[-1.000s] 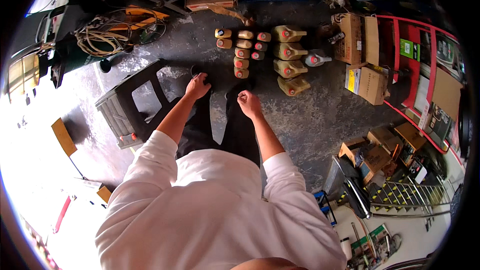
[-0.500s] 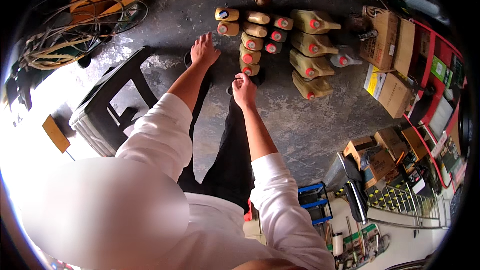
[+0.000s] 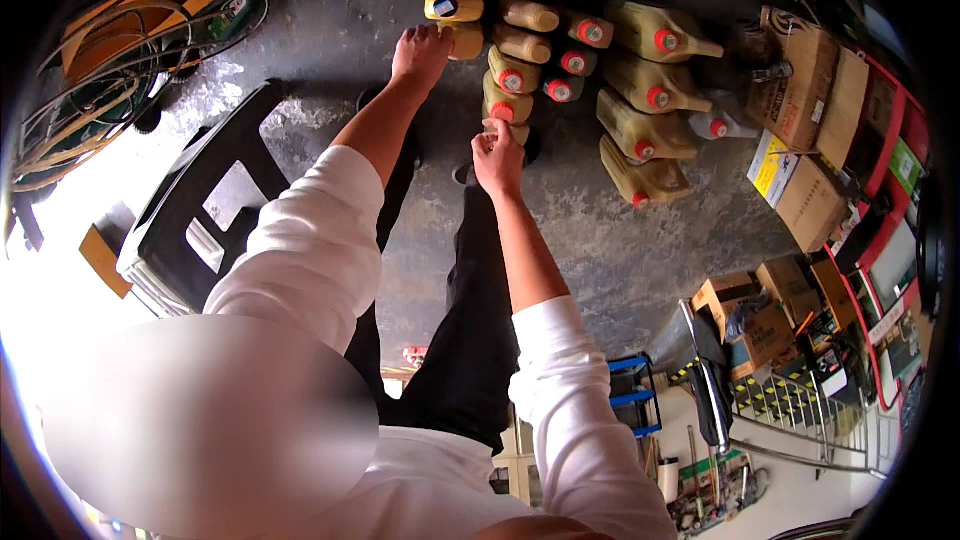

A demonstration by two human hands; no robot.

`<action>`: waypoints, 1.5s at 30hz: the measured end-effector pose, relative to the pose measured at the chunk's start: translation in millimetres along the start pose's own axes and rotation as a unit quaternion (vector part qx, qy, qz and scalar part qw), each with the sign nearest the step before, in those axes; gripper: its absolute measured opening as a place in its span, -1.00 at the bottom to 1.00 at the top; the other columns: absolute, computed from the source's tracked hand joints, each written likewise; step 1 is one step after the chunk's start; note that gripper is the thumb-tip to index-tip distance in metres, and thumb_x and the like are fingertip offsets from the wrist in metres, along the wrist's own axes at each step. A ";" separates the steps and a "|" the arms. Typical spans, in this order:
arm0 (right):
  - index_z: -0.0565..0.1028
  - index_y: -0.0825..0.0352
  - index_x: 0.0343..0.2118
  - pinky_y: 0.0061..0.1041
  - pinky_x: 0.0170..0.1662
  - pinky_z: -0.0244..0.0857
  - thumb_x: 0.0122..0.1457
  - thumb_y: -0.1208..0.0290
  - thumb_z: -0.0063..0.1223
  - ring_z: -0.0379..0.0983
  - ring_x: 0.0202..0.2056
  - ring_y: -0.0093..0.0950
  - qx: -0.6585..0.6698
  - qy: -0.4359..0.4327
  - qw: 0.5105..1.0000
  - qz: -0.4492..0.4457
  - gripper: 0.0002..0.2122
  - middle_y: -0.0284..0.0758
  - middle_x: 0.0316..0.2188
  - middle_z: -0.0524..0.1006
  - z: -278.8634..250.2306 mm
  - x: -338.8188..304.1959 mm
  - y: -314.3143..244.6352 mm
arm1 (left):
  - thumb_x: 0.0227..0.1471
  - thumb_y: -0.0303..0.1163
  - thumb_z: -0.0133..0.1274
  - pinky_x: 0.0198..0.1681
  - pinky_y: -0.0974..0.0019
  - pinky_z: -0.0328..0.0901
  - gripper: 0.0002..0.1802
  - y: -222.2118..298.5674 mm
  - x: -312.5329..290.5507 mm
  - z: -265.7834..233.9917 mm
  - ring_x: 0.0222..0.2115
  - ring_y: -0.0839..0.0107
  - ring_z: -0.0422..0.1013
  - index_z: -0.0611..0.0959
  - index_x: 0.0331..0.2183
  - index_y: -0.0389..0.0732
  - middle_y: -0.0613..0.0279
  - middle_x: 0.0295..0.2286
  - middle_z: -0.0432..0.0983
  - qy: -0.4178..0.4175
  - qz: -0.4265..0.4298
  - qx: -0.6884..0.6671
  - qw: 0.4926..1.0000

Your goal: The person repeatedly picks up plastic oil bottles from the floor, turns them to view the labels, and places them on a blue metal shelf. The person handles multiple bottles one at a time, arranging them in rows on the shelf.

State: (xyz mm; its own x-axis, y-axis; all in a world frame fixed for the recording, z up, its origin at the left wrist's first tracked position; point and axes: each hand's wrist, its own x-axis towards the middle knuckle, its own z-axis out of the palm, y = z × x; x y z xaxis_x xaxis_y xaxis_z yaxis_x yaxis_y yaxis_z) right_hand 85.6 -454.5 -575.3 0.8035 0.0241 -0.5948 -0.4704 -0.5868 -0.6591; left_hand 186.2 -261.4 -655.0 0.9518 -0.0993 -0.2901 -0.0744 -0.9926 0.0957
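My left hand (image 3: 420, 57) is curled at the cap end of a tan plastic bottle (image 3: 465, 41), with its fingers closed over the hidden cap. Beyond it lies a similar bottle (image 3: 453, 6) with a dark round label. My right hand (image 3: 498, 156) has its fingers bent and closed at the nearest bottle (image 3: 522, 134) of a short column, covering that bottle's cap. Two red-capped bottles, a middle one (image 3: 494, 100) and a farther one (image 3: 512, 69), line up beyond it. All of them are on the dark floor.
Large tan jugs (image 3: 645, 120) with red caps stand in a row to the right, beside small dark bottles (image 3: 572, 62). Cardboard boxes (image 3: 795, 90) and a red rack (image 3: 880, 190) border the right side. A black plastic stool-like piece (image 3: 195, 205) and coiled hoses (image 3: 150, 50) are at left.
My left hand has moved forward and right, from open above the floor to closed at the tan bottle. My right hand has moved slightly right and now covers the nearest bottle's cap.
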 end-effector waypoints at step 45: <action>0.19 0.19 0.29 -0.28 -0.02 0.43 -0.16 0.24 0.44 0.52 -0.14 -0.27 -0.009 -0.037 0.986 -0.162 -0.11 -0.15 0.18 0.34 -204.0 -269.4 -173.2 | -0.38 -0.08 0.29 -0.08 0.13 0.41 -0.46 82.8 -237.3 -517.3 -0.19 0.12 0.52 0.67 -0.29 -0.16 0.11 -0.27 0.53 -0.126 0.218 -0.107 0.962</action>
State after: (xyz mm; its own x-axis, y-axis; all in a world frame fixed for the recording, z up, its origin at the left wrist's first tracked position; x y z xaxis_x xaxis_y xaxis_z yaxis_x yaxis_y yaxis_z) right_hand 25.1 -524.4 -207.1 0.8815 0.2708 -0.3867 -0.1867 -0.5523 -0.8125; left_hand 108.1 -284.2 -85.7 0.7396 -0.5426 -0.3981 -0.3608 -0.8191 0.4460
